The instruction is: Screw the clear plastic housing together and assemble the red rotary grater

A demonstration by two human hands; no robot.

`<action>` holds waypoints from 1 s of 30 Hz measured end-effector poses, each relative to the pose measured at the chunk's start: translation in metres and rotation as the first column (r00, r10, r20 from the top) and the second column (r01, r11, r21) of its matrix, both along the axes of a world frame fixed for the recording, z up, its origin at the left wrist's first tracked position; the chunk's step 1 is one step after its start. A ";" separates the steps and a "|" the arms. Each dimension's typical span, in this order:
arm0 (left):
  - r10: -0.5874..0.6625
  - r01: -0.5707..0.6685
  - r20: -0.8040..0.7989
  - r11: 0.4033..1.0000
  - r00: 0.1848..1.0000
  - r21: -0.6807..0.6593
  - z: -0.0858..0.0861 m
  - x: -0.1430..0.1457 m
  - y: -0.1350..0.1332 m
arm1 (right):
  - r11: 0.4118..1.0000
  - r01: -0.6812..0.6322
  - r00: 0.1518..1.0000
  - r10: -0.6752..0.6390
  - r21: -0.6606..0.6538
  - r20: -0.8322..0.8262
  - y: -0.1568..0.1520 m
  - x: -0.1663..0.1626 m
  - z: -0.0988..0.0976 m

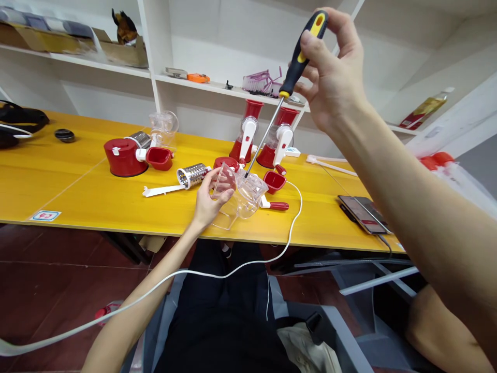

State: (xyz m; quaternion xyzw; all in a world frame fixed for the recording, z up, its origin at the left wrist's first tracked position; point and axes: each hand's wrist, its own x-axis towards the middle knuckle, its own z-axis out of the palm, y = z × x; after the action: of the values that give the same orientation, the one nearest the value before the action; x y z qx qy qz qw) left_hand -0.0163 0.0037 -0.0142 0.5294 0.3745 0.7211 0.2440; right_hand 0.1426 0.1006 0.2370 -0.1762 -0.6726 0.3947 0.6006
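My right hand [334, 72] is raised above the table and closed around the black and yellow handle of a screwdriver [297, 62]. Its long metal shaft slants down to the left, and the tip meets the clear plastic grater housing [251, 192]. Fingers and thumb of my left hand [209, 199] grip that housing by its left side, low over the table. Close by lie a metal grating drum [191, 175], a white strip-shaped part [165, 190], a red base [225, 163], a red hopper [275, 181] and a crank with a red handle [277, 205].
Two assembled red rotary graters [244, 134] stand at the back of the yellow table [85, 197]. Further left is another red base [123, 158] with loose parts. A white cable [295, 217] crosses in front of me. A phone [365, 213] lies at the right.
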 end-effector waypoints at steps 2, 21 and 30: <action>-0.005 0.005 0.004 1.000 1.000 -0.006 -0.001 0.000 0.000 | 1.000 -0.005 1.000 0.005 -0.021 0.003 0.003 0.000 0.001; -0.001 0.001 -0.005 1.000 1.000 0.013 0.000 0.000 -0.001 | 0.997 0.005 1.000 -0.005 -0.082 -0.004 0.004 0.004 -0.003; 0.009 -0.009 -0.023 1.000 1.000 0.023 0.000 0.000 -0.001 | 0.998 0.062 0.995 -0.064 0.018 0.080 0.007 0.011 -0.008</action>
State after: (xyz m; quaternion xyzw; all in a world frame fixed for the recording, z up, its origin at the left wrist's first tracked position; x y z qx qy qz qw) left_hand -0.0161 0.0032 -0.0137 0.5386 0.3715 0.7203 0.2305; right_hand 0.1536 0.1075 0.2288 -0.2084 -0.6933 0.3629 0.5867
